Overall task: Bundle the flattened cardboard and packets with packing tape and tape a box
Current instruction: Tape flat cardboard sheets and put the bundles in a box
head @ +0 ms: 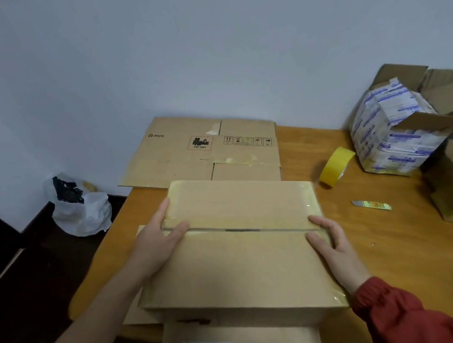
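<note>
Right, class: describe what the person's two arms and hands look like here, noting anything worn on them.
The left hand and the right hand are both bare: no gloves, rings or watch show. The right arm wears a rust-red long sleeve, gathered into an elastic cuff at the wrist. The left forearm is uncovered as far as the frame shows.

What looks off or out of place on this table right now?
The box between the left hand and right hand shows a dark gap along its middle seam. The flattened cardboard sticks out past the table's far left corner. A cutter blade lies loose on the right, tip exposed.
</note>
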